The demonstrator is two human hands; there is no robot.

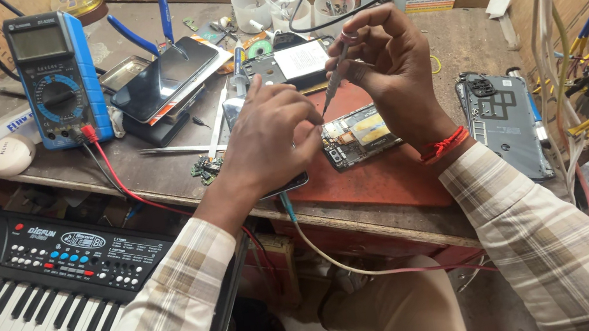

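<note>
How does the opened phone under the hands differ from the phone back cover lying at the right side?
The opened phone lies on the red mat and shows its circuit boards and a yellowish part; the back cover lies on the bare wood and shows a grey inner shell. The left hand holds the phone and the right hand points a thin tool at it; nothing touches the cover. Both lie flat.

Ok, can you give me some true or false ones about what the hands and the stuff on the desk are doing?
1. The right hand holds a thin tool over the opened phone. True.
2. The left hand is pressing the keyboard. False: it rests by the opened phone.
3. The meter is blue. True.
4. The phone back cover lies left of the meter. False: it lies far right.
</note>
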